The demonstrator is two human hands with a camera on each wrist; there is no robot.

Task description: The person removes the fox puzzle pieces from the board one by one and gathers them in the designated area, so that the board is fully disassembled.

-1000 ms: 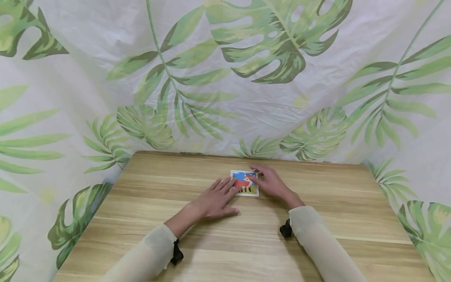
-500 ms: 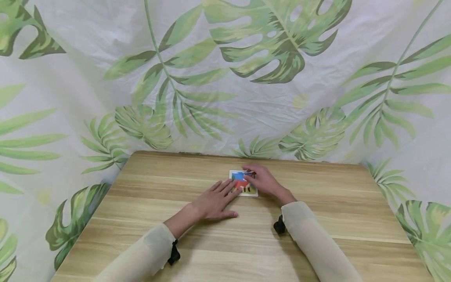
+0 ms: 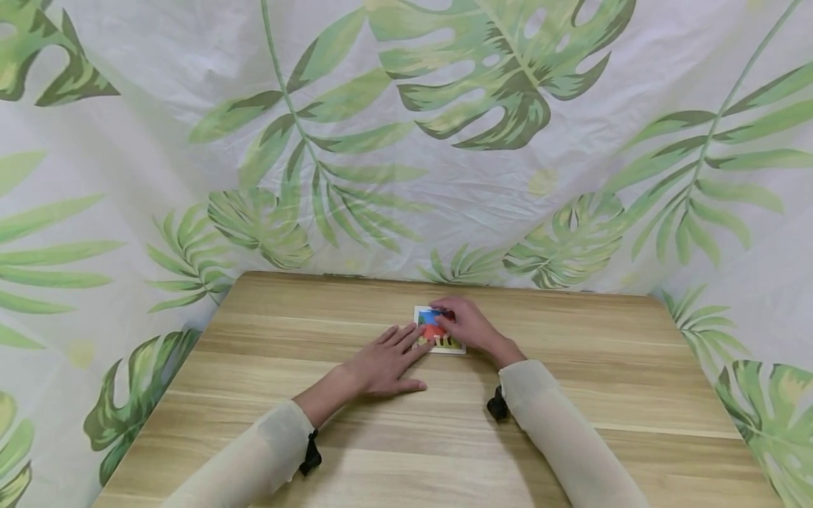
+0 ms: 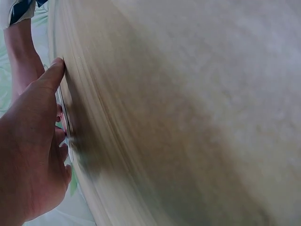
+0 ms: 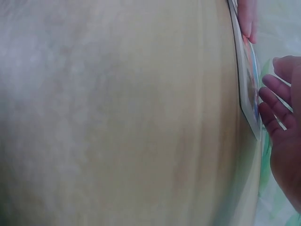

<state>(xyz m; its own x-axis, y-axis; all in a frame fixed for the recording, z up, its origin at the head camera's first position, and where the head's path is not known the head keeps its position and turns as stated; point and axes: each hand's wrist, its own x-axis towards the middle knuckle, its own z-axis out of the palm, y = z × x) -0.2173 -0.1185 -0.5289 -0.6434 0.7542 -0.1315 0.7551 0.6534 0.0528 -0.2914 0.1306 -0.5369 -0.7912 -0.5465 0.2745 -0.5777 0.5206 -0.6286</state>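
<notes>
A small square picture board (image 3: 430,319) with a white border lies flat on the wooden table. It shows an orange-red animal with dark legs under a blue sky. My left hand (image 3: 384,367) lies spread out, its fingertips over the board's left part and its thumb held apart toward the front. From the right, my right hand (image 3: 473,328) reaches over the board's upper right part, covering the animal's head. In the right wrist view the right fingers (image 5: 277,101) are loosely bent with tips close at the board's face, and no object shows between thumb and fingers.
The wooden table (image 3: 305,303) runs back to a leaf-patterned cloth (image 3: 356,141) hanging behind and beside it. Both forearms wear pale sleeves (image 3: 565,430), each with a small black device (image 3: 497,404) at the cuff.
My right hand has moved left and farther over the board, covering the animal's head, which was in sight a second ago. The left hand and the board stay nearly in place.
</notes>
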